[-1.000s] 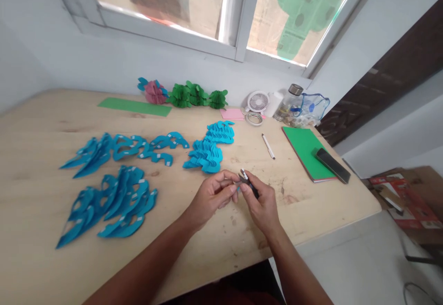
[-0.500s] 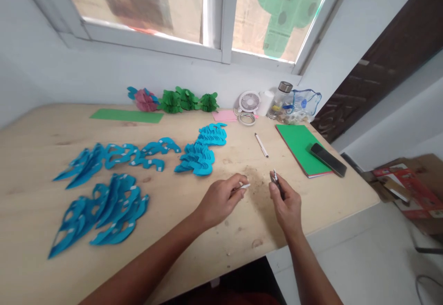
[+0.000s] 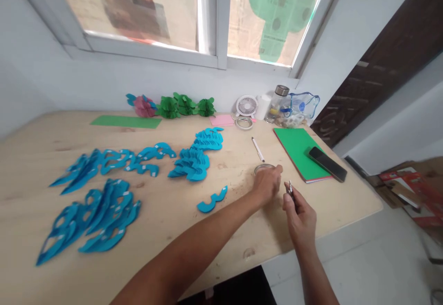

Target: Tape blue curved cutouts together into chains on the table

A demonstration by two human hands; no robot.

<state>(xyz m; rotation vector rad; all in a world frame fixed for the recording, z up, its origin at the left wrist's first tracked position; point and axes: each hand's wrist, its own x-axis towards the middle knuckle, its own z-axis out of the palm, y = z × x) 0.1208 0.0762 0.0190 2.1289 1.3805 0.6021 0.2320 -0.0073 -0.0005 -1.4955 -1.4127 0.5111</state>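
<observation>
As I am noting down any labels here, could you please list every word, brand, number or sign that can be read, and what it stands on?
No text can be read.
Pouch: a blue mark, too blurred to read.
Right pane: faint print, too small to read.
Red box: any print is too blurred to read.
Tool in the right hand: no lettering can be made out.

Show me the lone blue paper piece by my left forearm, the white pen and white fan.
Blue paper piece (image 3: 208,207): head view, left part.
White pen (image 3: 258,149): head view, barrel middle.
White fan (image 3: 247,105): head view, grille centre.
</observation>
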